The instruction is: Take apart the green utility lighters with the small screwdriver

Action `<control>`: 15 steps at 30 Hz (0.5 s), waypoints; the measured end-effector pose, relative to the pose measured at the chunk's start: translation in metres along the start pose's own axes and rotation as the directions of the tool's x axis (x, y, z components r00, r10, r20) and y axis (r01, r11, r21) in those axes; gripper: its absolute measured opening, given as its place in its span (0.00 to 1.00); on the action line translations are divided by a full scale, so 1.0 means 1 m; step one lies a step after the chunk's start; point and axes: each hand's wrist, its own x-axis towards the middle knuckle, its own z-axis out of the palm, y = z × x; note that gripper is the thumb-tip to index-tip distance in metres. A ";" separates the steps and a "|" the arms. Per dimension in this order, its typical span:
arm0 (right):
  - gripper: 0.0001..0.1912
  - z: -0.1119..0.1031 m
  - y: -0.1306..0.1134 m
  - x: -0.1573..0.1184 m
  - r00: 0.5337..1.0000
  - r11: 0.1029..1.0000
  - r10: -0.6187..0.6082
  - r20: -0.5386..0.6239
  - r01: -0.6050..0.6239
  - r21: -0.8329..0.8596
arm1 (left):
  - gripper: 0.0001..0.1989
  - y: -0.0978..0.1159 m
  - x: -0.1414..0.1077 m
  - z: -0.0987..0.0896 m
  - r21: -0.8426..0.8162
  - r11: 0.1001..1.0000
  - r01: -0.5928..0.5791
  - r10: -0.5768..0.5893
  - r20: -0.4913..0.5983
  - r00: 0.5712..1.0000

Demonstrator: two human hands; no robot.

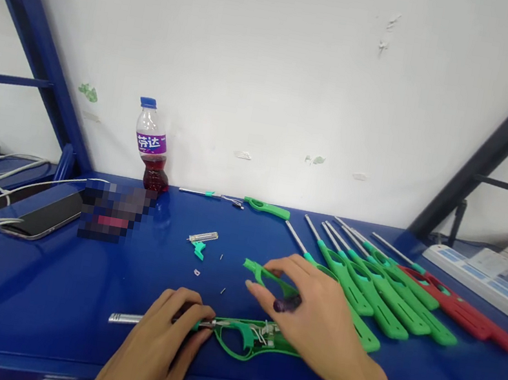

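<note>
Head cam: L hand closed on barrel of open lighter, nr table edge. R hand pinches shell half, dk handle in palm. Keep barrel pinned, shell clear of wires.

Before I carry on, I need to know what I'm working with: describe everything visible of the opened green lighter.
The opened lighter lies lengthwise near the front of the blue bench, its plastic-looking green shell exposing the inside. A slotted, silvery metal tube points left. A teal trigger sits beside the finger loop, with pale wires and small parts to its right. The left hand grips the tube end of the body; the right hand hides the handle's far end.
</note>
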 end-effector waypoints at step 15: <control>0.23 -0.015 0.025 -0.066 0.971 0.990 -0.035 0.235 0.067 -0.128 | 0.14 0.008 0.000 -0.008 0.003 0.992 -0.127 0.127 -0.084 0.988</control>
